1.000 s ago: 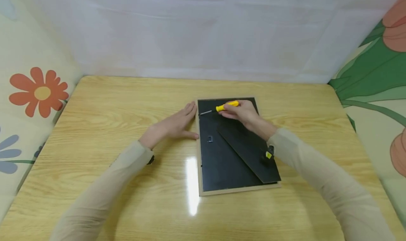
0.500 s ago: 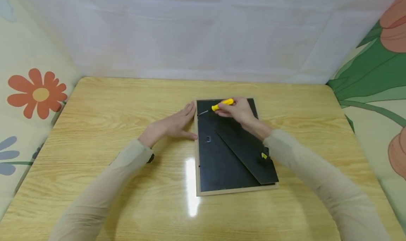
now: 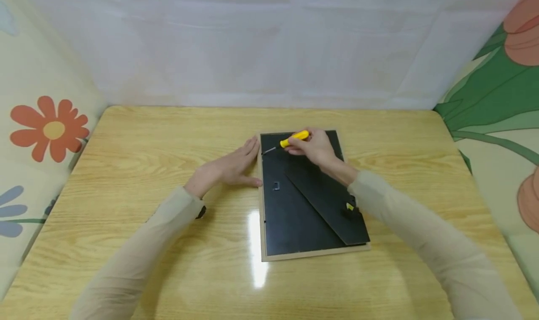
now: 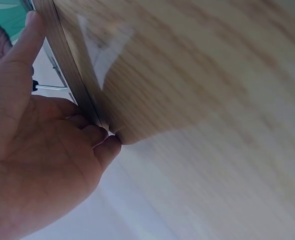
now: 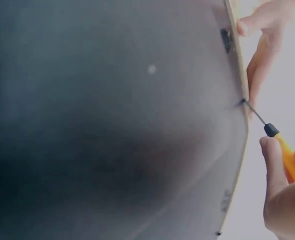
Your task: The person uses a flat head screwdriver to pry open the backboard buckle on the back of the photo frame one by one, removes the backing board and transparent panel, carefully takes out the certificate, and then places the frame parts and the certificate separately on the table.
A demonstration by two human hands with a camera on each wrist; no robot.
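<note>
A picture frame lies face down, its black backing up inside a light wooden rim. My right hand pinches a yellow-handled screwdriver above the upper part of the backing. The screwdriver's thin shaft slants down to the left, and its tip meets a small dark tab at the rim's inner edge. Along the frame's left side, my left hand rests with fingers straight and thumb spread, touching the rim. In the left wrist view its fingers lie against the frame's wooden side.
A black easel leg lies slantwise over the backing. A small metal hanger sits near the left rim. The wooden tabletop surrounds the frame, with a white cloth behind and flower-patterned panels on both sides.
My right hand has shifted slightly left, and the screwdriver stands a little steeper with its tip at the same part of the rim. My left hand has stayed against the frame.
</note>
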